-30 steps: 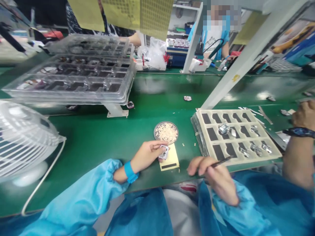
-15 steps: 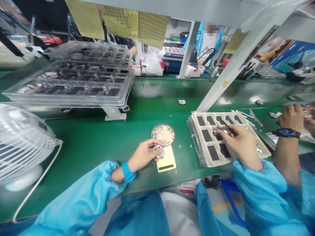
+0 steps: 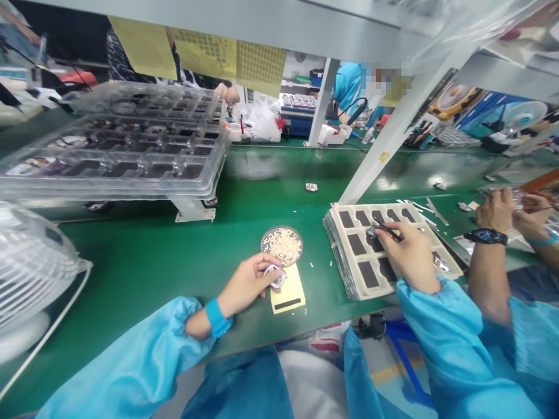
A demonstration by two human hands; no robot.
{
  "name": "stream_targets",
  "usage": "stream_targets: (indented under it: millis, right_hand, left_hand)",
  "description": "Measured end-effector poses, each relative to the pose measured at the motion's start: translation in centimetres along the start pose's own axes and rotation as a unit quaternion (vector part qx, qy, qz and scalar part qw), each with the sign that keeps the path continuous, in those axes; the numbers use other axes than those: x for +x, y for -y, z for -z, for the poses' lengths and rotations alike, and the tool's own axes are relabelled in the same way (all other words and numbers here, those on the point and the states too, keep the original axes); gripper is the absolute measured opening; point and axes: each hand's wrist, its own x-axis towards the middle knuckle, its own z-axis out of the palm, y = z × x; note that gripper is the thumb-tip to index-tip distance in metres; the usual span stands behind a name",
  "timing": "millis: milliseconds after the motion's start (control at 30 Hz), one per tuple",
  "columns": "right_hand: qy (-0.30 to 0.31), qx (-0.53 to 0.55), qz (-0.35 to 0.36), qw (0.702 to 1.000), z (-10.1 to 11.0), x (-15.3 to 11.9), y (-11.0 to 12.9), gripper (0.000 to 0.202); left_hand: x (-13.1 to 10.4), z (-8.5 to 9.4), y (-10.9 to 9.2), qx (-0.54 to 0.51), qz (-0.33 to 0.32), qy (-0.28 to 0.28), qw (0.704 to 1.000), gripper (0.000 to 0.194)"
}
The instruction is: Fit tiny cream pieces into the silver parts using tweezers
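Observation:
My left hand (image 3: 251,280) is closed on a small, silvery, rounded-square casing (image 3: 276,277), held just above a yellow paper pad (image 3: 289,288). Right behind it lies a round dish (image 3: 282,245) full of tiny pale and dark bits. Over on the right, my right hand (image 3: 410,253) is closed round black tweezers (image 3: 388,229) above a cream tray (image 3: 371,294) with dark-lined pockets. A small silvery part (image 3: 372,231) shows at my right fingertips; whether I pinch it or it rests in a pocket, I cannot tell.
Clear plastic trays (image 3: 131,187) stand raised on the left, above a white fan (image 3: 39,279). One loose casing (image 3: 311,187) lies on the green bench. A slanted white post (image 3: 379,154) rises behind the cream tray. A co-worker's hands (image 3: 495,212) work at far right.
The whole view has shifted a little, so most things sit slightly further left and lower. Both hands keep their holds, with the right still over the tray.

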Motion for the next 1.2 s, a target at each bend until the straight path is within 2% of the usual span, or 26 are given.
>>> stream_targets:
  millis: [267, 567, 733, 1033, 1200]
  right_hand:
    - [0.035, 0.014, -0.018, 0.999, 0.5, -0.5, 0.1, 0.03]
    - [0.081, -0.021, 0.095, 0.992, 0.5, 1.2, -0.7, 0.021]
    - [0.106, -0.025, 0.072, 0.991, 0.5, 1.8, -1.0, 0.025]
    - [0.153, 0.018, 0.074, 0.985, 0.9, 2.2, -0.2, 0.017]
    - [0.18, 0.015, 0.079, 0.98, 1.0, 2.4, -0.2, 0.022]
  left_hand:
    - [0.0, -0.1, -0.3, 0.008, 0.011, 0.008, 1.0, 0.037]
    - [0.0, 0.1, -0.1, 0.012, 0.007, 0.006, 1.0, 0.037]
    - [0.2, 0.1, 0.1, 0.003, 0.012, 0.008, 1.0, 0.036]
    - [0.2, 0.1, -0.1, -0.001, 0.012, 0.009, 1.0, 0.039]
    - [0.2, 0.2, -0.2, 0.004, 0.013, 0.011, 1.0, 0.038]
